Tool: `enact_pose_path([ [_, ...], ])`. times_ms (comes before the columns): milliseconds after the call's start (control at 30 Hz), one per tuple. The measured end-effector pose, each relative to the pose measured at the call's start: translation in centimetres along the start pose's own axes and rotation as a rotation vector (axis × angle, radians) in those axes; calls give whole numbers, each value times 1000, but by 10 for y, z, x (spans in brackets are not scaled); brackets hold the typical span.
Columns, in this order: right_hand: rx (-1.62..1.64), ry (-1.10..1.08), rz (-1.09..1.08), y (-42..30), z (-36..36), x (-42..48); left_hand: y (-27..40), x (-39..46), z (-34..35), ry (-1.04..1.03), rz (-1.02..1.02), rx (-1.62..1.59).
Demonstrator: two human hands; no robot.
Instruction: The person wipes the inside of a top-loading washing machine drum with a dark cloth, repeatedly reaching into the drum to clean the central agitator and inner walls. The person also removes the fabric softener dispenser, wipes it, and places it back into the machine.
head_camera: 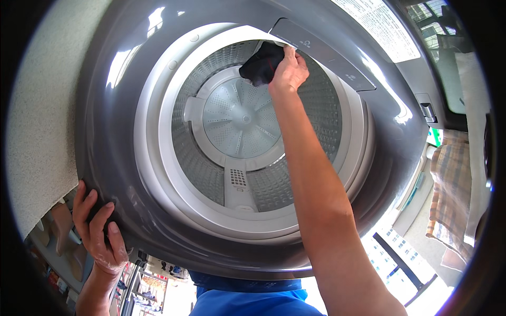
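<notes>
My right hand point(289, 71) pinches a piece of black fabric point(261, 63) with a thin red line on it, up at the far side of the drum opening. Below it lies the steel washing machine tub point(197, 98), with a round, pale pulsator point(246, 118) at its bottom. My right forearm crosses over the tub's right part and hides some of it. My left hand point(101, 233) rests with spread fingers against the front left corner of the dark grey top-loading washing machine point(114, 158) and holds nothing.
The raised lid point(454, 79) stands at the upper right, by a label bearing writing point(381, 27). A pale wall point(43, 118) runs along the left. Shoes point(67, 233) sit on a shelf at lower left. A checked cloth point(450, 185) hangs at right.
</notes>
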State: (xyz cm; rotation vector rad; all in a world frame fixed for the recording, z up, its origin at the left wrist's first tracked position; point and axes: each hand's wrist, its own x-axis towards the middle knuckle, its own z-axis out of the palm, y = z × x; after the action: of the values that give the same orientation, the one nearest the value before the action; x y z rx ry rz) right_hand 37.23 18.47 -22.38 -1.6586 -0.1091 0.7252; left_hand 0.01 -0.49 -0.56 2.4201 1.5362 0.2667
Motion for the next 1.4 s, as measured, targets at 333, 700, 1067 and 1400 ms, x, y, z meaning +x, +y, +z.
enact_pose_path([
  [333, -11, 204, 151, -4, 32, -27, 1, 2, -2, -1, 8, 26],
  [700, -70, 103, -36, 17, 39, -28, 2, 0, 0, -12, -5, 56],
  [1067, 365, 125, 108, -8, -23, 17, -2, 0, -2, -11, 11, 22],
  [1400, -93, -24, -378, 20, 20, -39, -1, -3, 0, -28, -13, 20],
])
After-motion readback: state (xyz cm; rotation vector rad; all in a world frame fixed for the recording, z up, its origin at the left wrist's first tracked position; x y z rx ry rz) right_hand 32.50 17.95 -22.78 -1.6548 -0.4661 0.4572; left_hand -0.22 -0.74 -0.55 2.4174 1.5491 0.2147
